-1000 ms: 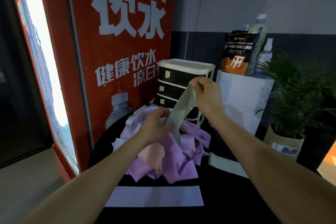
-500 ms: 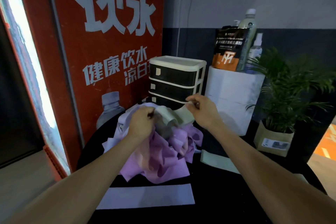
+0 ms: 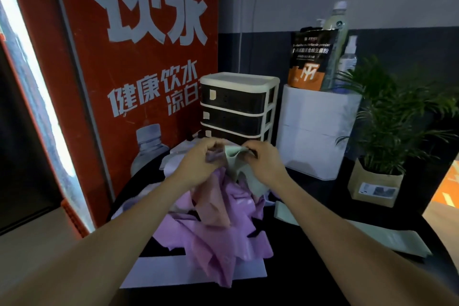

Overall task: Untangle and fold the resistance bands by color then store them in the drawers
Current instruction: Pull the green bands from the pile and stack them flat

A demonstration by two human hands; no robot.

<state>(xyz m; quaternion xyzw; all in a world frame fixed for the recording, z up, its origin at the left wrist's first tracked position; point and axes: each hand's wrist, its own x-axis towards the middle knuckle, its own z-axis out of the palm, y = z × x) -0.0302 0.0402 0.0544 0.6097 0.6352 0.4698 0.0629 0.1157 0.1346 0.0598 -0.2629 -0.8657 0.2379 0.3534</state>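
A tangled heap of purple and pink resistance bands (image 3: 213, 226) lies on the round black table (image 3: 310, 268). Above the heap my left hand (image 3: 198, 159) and my right hand (image 3: 263, 159) both pinch a pale green band (image 3: 236, 164), which hangs bunched between them. A flat lavender band (image 3: 159, 273) lies at the table's front. Folded pale green bands (image 3: 387, 238) lie at the right. A three-drawer cabinet (image 3: 238, 107), white frame with dark drawers, stands behind the heap with all drawers closed.
A white box (image 3: 315, 131) right of the cabinet carries a black-orange pouch (image 3: 310, 59) and bottles (image 3: 335, 40). A potted plant (image 3: 387, 136) stands at the far right. A red sign (image 3: 139, 69) rises along the table's left.
My right hand has come down from head height and both hands have drawn close together. The green band, earlier stretched out long, is now bunched between them.
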